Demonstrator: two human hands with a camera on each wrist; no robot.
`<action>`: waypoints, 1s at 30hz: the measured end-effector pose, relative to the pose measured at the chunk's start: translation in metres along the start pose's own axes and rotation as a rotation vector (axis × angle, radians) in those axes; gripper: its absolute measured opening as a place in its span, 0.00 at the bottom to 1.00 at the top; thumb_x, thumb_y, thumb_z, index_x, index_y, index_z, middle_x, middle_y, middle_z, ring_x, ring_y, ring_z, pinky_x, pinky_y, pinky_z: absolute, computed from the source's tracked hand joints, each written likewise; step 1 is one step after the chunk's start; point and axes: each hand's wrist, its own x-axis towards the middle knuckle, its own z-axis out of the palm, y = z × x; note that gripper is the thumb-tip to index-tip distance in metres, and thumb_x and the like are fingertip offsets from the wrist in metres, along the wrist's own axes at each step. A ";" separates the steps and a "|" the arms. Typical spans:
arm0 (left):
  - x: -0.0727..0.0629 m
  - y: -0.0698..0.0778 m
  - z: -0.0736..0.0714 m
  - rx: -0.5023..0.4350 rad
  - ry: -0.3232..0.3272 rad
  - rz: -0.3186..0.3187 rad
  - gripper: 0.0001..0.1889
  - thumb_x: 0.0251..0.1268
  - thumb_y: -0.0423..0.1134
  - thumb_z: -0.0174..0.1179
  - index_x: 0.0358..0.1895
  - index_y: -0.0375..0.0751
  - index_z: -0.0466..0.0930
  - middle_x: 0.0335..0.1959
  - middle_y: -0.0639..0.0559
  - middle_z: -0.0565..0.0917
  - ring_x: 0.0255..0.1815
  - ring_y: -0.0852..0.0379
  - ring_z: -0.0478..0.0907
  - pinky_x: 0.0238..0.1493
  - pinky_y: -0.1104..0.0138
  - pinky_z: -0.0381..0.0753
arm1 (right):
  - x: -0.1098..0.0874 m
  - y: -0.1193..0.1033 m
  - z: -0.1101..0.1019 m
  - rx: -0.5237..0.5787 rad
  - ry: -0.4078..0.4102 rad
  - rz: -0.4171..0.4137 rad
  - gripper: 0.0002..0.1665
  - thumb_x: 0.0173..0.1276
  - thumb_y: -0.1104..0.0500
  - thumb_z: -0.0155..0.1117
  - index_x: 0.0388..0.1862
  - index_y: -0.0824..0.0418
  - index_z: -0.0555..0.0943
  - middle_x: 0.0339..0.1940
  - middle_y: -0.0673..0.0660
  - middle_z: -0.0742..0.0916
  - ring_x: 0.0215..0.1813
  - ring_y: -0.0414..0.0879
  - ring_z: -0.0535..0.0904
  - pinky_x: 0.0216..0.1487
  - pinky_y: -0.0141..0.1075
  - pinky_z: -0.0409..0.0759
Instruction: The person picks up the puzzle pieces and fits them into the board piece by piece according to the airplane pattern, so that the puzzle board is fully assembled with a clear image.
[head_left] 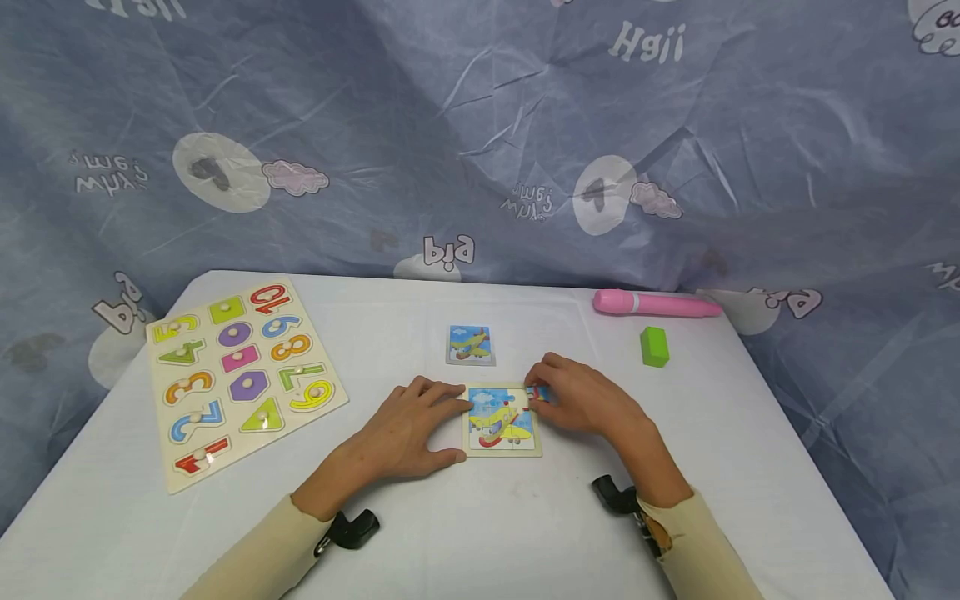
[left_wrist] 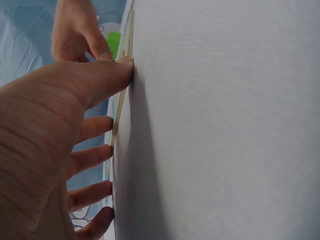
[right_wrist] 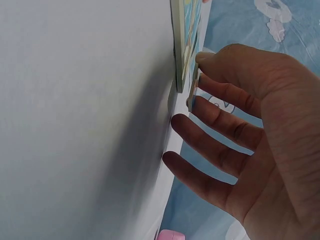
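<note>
A small square jigsaw puzzle with a pale wooden frame and a yellow airplane picture lies on the white table. My left hand rests at its left side, thumb at the near corner and fingertips at the upper left edge. Between thumb and fingers, my right hand pinches a blue jigsaw piece with some red on it. That piece overlaps the puzzle's upper right corner in the head view. From the right wrist, the thin piece appears edge-on, held tilted beside the frame's edge.
Behind the puzzle lies a small airplane picture card. A wooden number and shape board sits on the left. Toward the back right are a pink marker-like stick and a green block. A printed grey-blue cloth hangs behind the table.
</note>
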 end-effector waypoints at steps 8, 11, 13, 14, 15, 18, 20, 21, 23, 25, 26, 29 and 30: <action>-0.001 0.000 -0.001 0.009 0.000 -0.001 0.36 0.66 0.61 0.73 0.75 0.54 0.79 0.77 0.51 0.75 0.71 0.47 0.71 0.66 0.46 0.75 | 0.004 -0.008 0.003 -0.025 0.008 -0.020 0.15 0.71 0.53 0.77 0.54 0.54 0.87 0.48 0.50 0.85 0.41 0.42 0.78 0.47 0.43 0.83; -0.001 0.000 -0.001 0.009 -0.004 -0.006 0.36 0.66 0.61 0.72 0.75 0.54 0.78 0.77 0.51 0.75 0.71 0.47 0.70 0.67 0.45 0.75 | 0.005 -0.011 0.005 -0.050 0.017 -0.023 0.15 0.71 0.53 0.76 0.54 0.54 0.87 0.48 0.50 0.85 0.42 0.43 0.79 0.47 0.44 0.83; -0.001 -0.001 -0.001 0.012 -0.003 -0.005 0.36 0.66 0.61 0.72 0.75 0.54 0.78 0.77 0.51 0.75 0.71 0.47 0.70 0.66 0.46 0.75 | 0.006 -0.013 0.006 -0.060 0.021 -0.016 0.15 0.71 0.53 0.76 0.54 0.54 0.87 0.48 0.50 0.85 0.42 0.44 0.80 0.47 0.45 0.84; -0.001 -0.001 -0.001 0.014 -0.002 -0.005 0.36 0.66 0.61 0.72 0.75 0.54 0.78 0.77 0.51 0.75 0.71 0.47 0.70 0.66 0.46 0.75 | 0.006 -0.015 0.006 -0.064 0.021 -0.012 0.15 0.71 0.52 0.76 0.54 0.54 0.87 0.48 0.50 0.84 0.42 0.44 0.80 0.47 0.45 0.84; -0.001 -0.001 0.000 0.015 0.000 -0.004 0.36 0.66 0.61 0.72 0.75 0.54 0.78 0.77 0.51 0.75 0.71 0.47 0.70 0.66 0.46 0.75 | 0.007 -0.017 0.006 -0.068 0.021 -0.007 0.15 0.71 0.52 0.76 0.54 0.54 0.87 0.48 0.50 0.84 0.43 0.44 0.80 0.47 0.45 0.84; -0.001 -0.001 0.000 0.016 0.001 -0.003 0.36 0.66 0.61 0.72 0.75 0.55 0.78 0.77 0.51 0.75 0.71 0.47 0.71 0.66 0.46 0.75 | 0.009 -0.021 0.008 -0.086 0.017 0.006 0.16 0.71 0.52 0.76 0.54 0.53 0.87 0.47 0.50 0.84 0.43 0.44 0.80 0.47 0.45 0.84; -0.001 -0.001 0.000 0.013 0.001 -0.003 0.36 0.66 0.61 0.72 0.75 0.55 0.78 0.77 0.51 0.75 0.71 0.48 0.71 0.66 0.47 0.75 | 0.010 -0.023 0.009 -0.108 0.023 0.003 0.16 0.71 0.51 0.76 0.54 0.53 0.87 0.47 0.51 0.84 0.43 0.45 0.81 0.47 0.45 0.84; -0.001 -0.001 0.000 0.012 0.002 -0.003 0.36 0.66 0.61 0.72 0.75 0.55 0.78 0.77 0.51 0.75 0.71 0.48 0.71 0.66 0.47 0.75 | 0.011 -0.023 0.010 -0.118 0.030 0.000 0.16 0.70 0.51 0.77 0.53 0.53 0.88 0.46 0.51 0.85 0.44 0.46 0.81 0.47 0.45 0.84; -0.001 -0.001 0.000 0.013 0.003 0.000 0.36 0.66 0.61 0.72 0.75 0.55 0.78 0.78 0.51 0.75 0.71 0.48 0.71 0.65 0.47 0.75 | 0.012 -0.024 0.012 -0.139 0.045 -0.013 0.16 0.70 0.51 0.77 0.53 0.53 0.88 0.46 0.51 0.85 0.45 0.48 0.82 0.49 0.46 0.84; -0.001 -0.001 0.000 0.015 0.003 0.003 0.36 0.67 0.61 0.72 0.75 0.55 0.78 0.78 0.51 0.75 0.71 0.48 0.70 0.65 0.46 0.75 | 0.012 -0.025 0.013 -0.154 0.061 -0.024 0.16 0.69 0.51 0.78 0.52 0.53 0.88 0.47 0.51 0.86 0.47 0.49 0.82 0.49 0.47 0.84; 0.000 -0.001 0.000 0.015 0.004 0.005 0.36 0.67 0.61 0.72 0.75 0.55 0.78 0.78 0.51 0.75 0.71 0.48 0.70 0.65 0.46 0.75 | 0.012 -0.025 0.013 -0.155 0.066 -0.027 0.16 0.69 0.50 0.78 0.52 0.53 0.88 0.47 0.52 0.86 0.47 0.49 0.82 0.49 0.47 0.84; 0.000 -0.002 0.000 0.019 0.004 0.010 0.36 0.67 0.61 0.72 0.75 0.54 0.78 0.78 0.51 0.75 0.71 0.48 0.70 0.65 0.46 0.75 | 0.012 -0.026 0.013 -0.161 0.069 -0.023 0.16 0.69 0.50 0.78 0.52 0.53 0.88 0.47 0.52 0.86 0.48 0.49 0.82 0.49 0.47 0.84; 0.001 -0.002 0.001 0.019 0.003 0.010 0.36 0.67 0.62 0.72 0.75 0.55 0.78 0.78 0.51 0.75 0.71 0.48 0.70 0.65 0.46 0.75 | 0.013 -0.026 0.013 -0.161 0.068 -0.021 0.16 0.69 0.50 0.78 0.52 0.53 0.88 0.47 0.52 0.86 0.47 0.49 0.82 0.49 0.47 0.84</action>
